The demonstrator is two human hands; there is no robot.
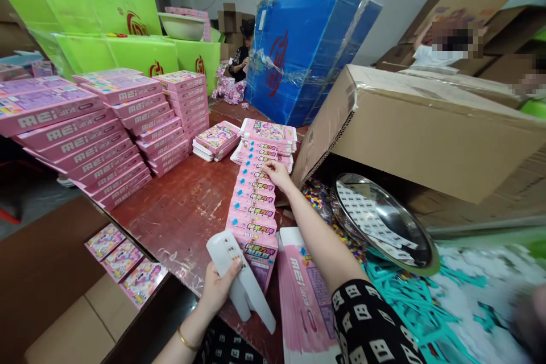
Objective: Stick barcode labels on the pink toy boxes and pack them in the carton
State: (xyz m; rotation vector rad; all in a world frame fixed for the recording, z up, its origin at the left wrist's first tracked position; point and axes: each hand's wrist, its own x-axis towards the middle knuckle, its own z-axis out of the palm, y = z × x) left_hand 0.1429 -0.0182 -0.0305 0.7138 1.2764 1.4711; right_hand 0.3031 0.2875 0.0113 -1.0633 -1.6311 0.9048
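Pink cartons (251, 210) overlap in one row on the red-brown table (179, 210), its long axis running away from my camera; I count at least eight, the far end too crowded to number. I have the left hand (219, 284) gripping curled white sticker backing (255, 296), slanted before the row's near end. The right hand (276, 175) pinches its fingertips at the far part; I cannot tell whether they hold anything. One steel bowl (396, 216) tilts at right.
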